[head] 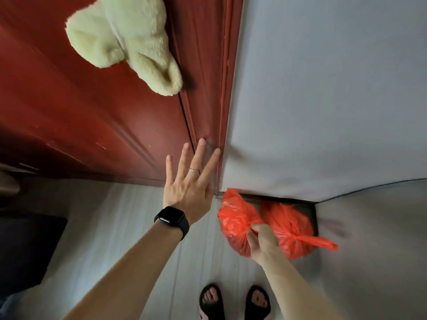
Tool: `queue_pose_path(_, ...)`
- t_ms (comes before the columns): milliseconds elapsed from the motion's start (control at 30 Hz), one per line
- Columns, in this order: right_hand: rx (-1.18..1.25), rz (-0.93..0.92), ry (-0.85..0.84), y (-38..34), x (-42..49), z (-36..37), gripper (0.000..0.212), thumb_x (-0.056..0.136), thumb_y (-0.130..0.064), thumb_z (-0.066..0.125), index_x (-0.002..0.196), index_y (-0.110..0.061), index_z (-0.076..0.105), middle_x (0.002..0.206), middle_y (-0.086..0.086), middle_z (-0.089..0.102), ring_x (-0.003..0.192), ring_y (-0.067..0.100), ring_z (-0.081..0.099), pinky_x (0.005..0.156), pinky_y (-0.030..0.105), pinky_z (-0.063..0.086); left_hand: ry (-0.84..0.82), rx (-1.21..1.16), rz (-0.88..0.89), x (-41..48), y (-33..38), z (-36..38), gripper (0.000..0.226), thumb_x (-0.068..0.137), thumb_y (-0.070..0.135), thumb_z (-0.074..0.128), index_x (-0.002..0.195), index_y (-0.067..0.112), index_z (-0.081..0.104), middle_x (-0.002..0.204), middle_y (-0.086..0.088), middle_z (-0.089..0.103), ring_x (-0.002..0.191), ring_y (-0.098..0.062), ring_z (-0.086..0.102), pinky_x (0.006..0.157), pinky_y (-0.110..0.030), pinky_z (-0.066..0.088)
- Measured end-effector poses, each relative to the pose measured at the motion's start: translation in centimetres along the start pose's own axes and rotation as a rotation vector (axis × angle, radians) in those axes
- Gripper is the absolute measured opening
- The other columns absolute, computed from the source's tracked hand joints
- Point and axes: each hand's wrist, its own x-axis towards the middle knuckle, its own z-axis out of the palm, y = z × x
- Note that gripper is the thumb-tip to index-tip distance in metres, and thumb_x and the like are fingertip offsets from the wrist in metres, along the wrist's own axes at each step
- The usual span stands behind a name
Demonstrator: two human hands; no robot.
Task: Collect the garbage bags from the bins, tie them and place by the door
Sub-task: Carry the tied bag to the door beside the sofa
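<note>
Fingers (200, 155) of the left hand (187, 192) are spread apart, a red bag (233, 218) is pinched by the right hand (263, 241), and a second bag (291, 227) beyond it is partly hidden.

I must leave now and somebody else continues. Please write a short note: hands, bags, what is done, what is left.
Left hand: open, fingers spread, near the door frame.
Right hand: pinches the neck of one orange bag.
Second orange bag: tied, in the corner beside the door.
Done: both bags are at the door.
Left: release the held bag; its knot is hidden.
</note>
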Motion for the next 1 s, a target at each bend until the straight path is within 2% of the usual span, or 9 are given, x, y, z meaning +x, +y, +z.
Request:
queue_pose_path(200,0.044,-0.039,-0.021,-0.9,5.4,0.4,0.021,0.084,0.012,0.057,0.098,-0.002,0.063,0.083,0.009,0.064,0.061,0.018,0.062,0.05,0.023,0.051,0.115,0.095,0.046,1.0,-1.3,4.7,0.09,0.083,0.029,0.058,0.157,0.034,0.007,0.165,-0.001,-0.009,0.152,-0.033,0.003,0.115,-0.062,-0.003)
queue_pose_path(300,-0.037,-0.058,-0.009,-1.0,6.7,-0.6,0.03,0.084,0.009,0.061,0.114,0.004,0.063,0.103,0.017,0.069,0.077,0.024,0.066,0.058,0.029,0.052,0.1,0.123,0.067,0.9,-1.5,5.3,0.1,0.076,0.025,0.064,0.157,0.034,0.006,0.165,-0.003,-0.01,0.152,-0.034,0.0,0.115,-0.062,-0.003)
queue_pose_path(433,-0.151,-0.079,-0.01,-1.0,4.9,-1.8,0.011,0.085,0.001,0.065,0.087,-0.01,0.064,0.077,0.001,0.062,0.06,0.009,0.057,0.046,0.024,0.042,0.011,0.137,0.054,0.4,-1.5,4.5,0.105,0.073,0.024,0.067,0.157,0.035,0.003,0.165,-0.003,-0.014,0.152,-0.032,0.004,0.116,-0.061,0.002)
queue_pose_path(533,-0.263,-0.16,-0.095,-1.9,1.1,-2.3,0.019,0.086,-0.003,0.067,0.101,-0.015,0.064,0.081,-0.003,0.064,0.062,0.005,0.062,0.049,0.023,0.045,-0.148,0.099,0.017,-0.3,-0.5,2.1,0.098,0.078,0.022,0.06,0.156,0.037,0.003,0.164,-0.001,-0.02,0.151,-0.031,0.01,0.118,-0.058,0.01)
queue_pose_path(600,-0.339,-0.209,-0.165,-2.5,-2.2,-2.5,0.017,0.088,-0.009,0.067,0.104,-0.016,0.067,0.086,-0.004,0.069,0.073,0.007,0.067,0.064,0.024,0.051,-0.346,0.048,-0.017,-0.8,0.2,0.2,0.086,0.084,0.02,0.052,0.154,0.039,0.005,0.166,-0.004,-0.004,0.151,-0.03,0.013,0.121,-0.054,0.014)
queue_pose_path(667,-0.537,-0.357,-0.188,-3.9,-6.6,-2.9,0.017,0.087,-0.013,0.068,0.103,-0.018,0.071,0.102,-0.001,0.071,0.097,0.014,0.064,0.082,0.029,0.045,-0.515,-0.002,-0.069,-1.6,0.9,-2.8,0.073,0.088,0.021,0.045,0.152,0.037,0.012,0.157,-0.007,0.033,0.148,-0.028,0.021,0.12,-0.048,0.018)
queue_pose_path(733,-0.768,-0.556,-0.186,-5.4,-12.2,-3.7,0.016,0.089,-0.018,0.067,0.104,-0.02,0.073,0.105,-0.006,0.071,0.103,0.012,0.063,0.084,0.023,0.041,-0.616,-0.028,-0.098,-2.5,1.9,-7.2,0.065,0.091,0.025,0.041,0.151,0.035,0.02,0.146,-0.004,0.048,0.143,-0.026,0.031,0.12,-0.045,0.017)
queue_pose_path(867,-1.141,-0.878,-0.258,-6.6,-23.0,-5.0,0.009,0.094,-0.028,0.059,0.094,-0.033,0.066,0.076,-0.019,0.073,0.076,0.014,0.068,0.055,0.005,0.042,-0.68,-0.115,-0.164,-4.4,2.8,-15.7,0.051,0.092,0.033,0.038,0.143,0.035,0.04,0.136,-0.005,0.057,0.124,-0.03,0.051,0.114,-0.045,0.028)
queue_pose_path(1000,-1.314,-1.196,-0.345,-6.5,-33.7,-6.8,0.022,0.092,-0.031,0.06,0.111,-0.027,0.071,0.111,-0.008,0.073,0.107,0.016,0.061,0.096,0.03,0.046,-0.557,-0.259,-0.257,-8.3,2.7,-25.3,0.043,0.091,0.038,0.039,0.133,0.039,0.05,0.129,0.002,0.062,0.115,-0.028,0.057,0.099,-0.039,0.042)
